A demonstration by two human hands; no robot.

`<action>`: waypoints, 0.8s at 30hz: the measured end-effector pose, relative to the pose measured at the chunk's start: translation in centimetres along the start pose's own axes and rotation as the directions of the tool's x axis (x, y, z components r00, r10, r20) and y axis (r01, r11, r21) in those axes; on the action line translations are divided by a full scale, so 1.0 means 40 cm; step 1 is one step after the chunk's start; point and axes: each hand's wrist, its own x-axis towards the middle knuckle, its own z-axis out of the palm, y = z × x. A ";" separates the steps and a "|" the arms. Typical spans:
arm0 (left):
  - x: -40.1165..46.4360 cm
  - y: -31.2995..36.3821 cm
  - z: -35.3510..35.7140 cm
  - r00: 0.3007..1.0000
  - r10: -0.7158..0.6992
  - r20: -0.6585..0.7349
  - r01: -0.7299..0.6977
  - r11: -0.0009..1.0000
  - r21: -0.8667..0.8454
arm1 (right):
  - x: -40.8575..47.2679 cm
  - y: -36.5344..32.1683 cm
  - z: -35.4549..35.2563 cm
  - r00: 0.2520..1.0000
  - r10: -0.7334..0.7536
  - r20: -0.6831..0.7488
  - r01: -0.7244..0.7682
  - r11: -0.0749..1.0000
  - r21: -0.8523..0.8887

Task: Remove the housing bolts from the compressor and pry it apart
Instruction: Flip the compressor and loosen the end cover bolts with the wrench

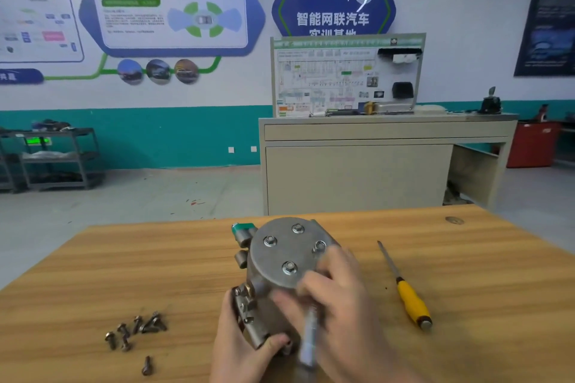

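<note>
— Hands first: left hand (245, 348) grips the compressor (280, 270) near the surface's front edge; right hand (336, 295) clenches a blurred tool (308, 339).

— If it slips off a housing bolt (289, 267), knuckles suffer. Loose bolts (133, 331) front-left could roll; yellow-handled screwdriver (410, 301) waits right.

Matt grey metal compressor (280, 261) on grained, satin wooden table (124, 261).

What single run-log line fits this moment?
left hand grips compressor | right hand holds blurred tool | loose bolts on table | screwdriver idle
</note>
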 end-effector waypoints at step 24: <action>-0.014 0.037 0.001 0.994 -0.001 -0.110 0.005 1.000 0.031 | 0.204 -0.050 0.064 0.913 0.188 0.363 0.013 0.874 -0.486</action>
